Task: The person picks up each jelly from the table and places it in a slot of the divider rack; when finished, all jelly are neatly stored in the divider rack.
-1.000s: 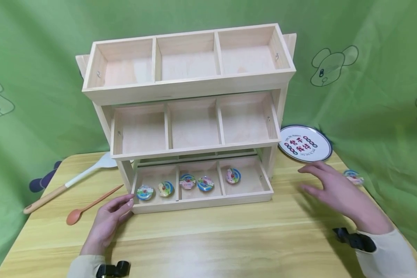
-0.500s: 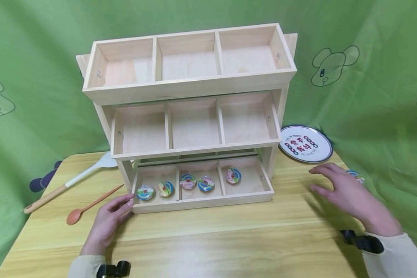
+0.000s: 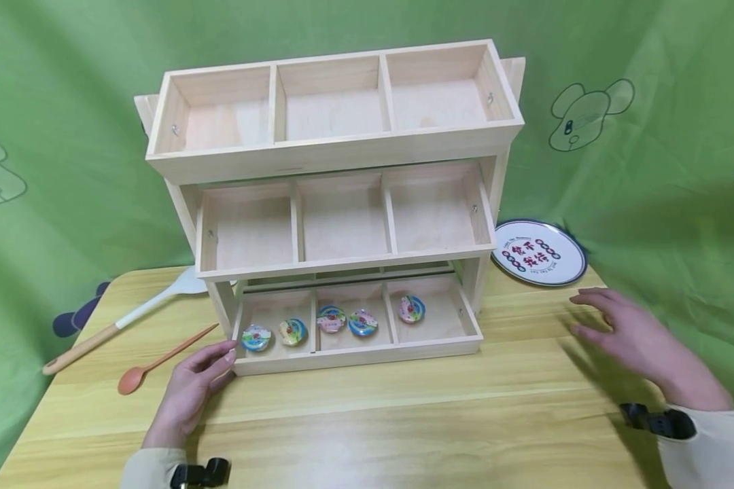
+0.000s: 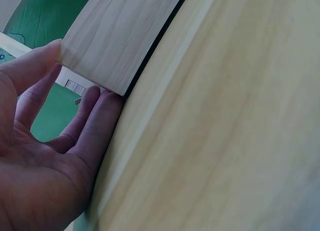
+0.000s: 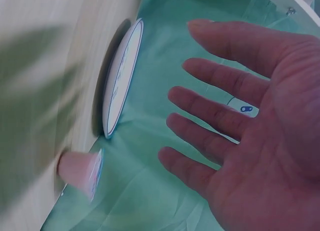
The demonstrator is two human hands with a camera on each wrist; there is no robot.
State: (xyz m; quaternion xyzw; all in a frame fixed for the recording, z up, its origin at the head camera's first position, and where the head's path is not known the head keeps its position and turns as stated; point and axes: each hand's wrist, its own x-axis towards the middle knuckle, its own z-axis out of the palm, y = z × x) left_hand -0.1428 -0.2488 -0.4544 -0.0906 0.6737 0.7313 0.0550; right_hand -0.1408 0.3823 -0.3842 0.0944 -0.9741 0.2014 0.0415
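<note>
In the head view, my left hand (image 3: 189, 390) rests its fingertips against the left front corner of the lowest wooden tray (image 3: 355, 360). The left wrist view shows the thumb and fairly straight fingers touching the tray's end (image 4: 120, 41). Several small jelly cups with printed lids lie in that tray, among them one jelly cup (image 3: 255, 337) at its left end and another jelly cup (image 3: 412, 309) in the right compartment. My right hand (image 3: 642, 339) hovers over the table's right side, fingers spread and holding nothing. Near it stands a pink jelly cup (image 5: 79, 168), hidden in the head view.
The wooden rack's middle tray (image 3: 345, 265) and top tray (image 3: 333, 153) stand above, each with three compartments. A plate (image 3: 539, 252) lies behind to the right. On the left lie a white spatula (image 3: 153, 302) and an orange spoon (image 3: 162, 360). Green cloth (image 3: 648, 170) hangs around.
My right hand has moved to the right over the table, covering the jelly cup there in the head view. The left hand stays at the tray corner.
</note>
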